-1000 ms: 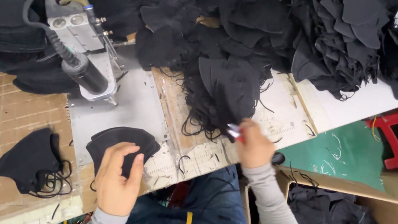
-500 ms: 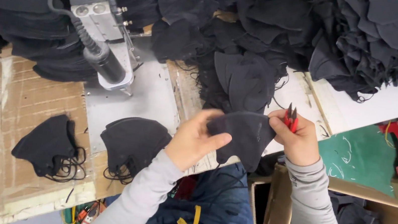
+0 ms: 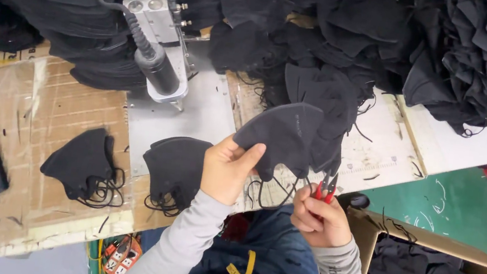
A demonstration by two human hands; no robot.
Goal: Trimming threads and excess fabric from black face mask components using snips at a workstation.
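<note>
Your left hand (image 3: pixel 226 169) is up off the mask on the table, now pinching a black mask (image 3: pixel 284 137) held in the air, your right hand (image 3: pixel 317 217) drawn back from the pile, red snips (image 3: pixel 325 190) beneath that mask's loops

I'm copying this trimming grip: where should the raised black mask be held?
Pinch the mask at its lower left edge, coming from below, as the left hand does. That corner is free, while the loops hang down at the right toward the red snips in the right hand.
</note>
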